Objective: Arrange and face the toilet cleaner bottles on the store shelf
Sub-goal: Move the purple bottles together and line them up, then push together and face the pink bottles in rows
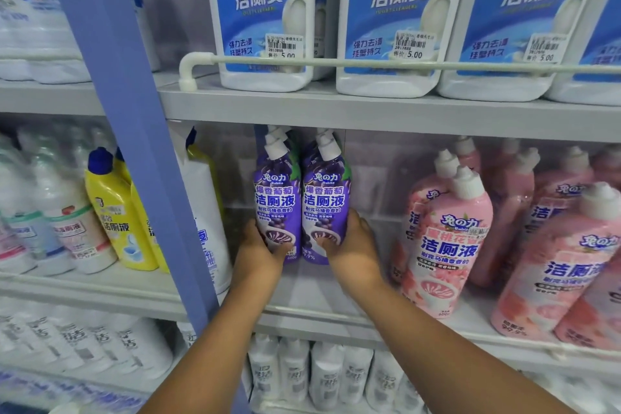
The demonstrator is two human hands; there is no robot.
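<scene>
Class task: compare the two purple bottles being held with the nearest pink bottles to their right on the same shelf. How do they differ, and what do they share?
The purple bottles have grape-coloured labels; the pink bottles have peach-pink ones. The purple pair is gripped, left hand and right hand on one each; no hand touches the pink ones. The purple pair stands further back; the pink ones stand near the shelf's front edge. All share white nozzle caps and tapered shape.

A tall blue post runs from 11 o'clock down to 6 o'clock. A thin white rail goes across the top, from 12 o'clock out to 2 o'clock. Small price stickers with bar codes sit just above it and read 5.00.
</scene>
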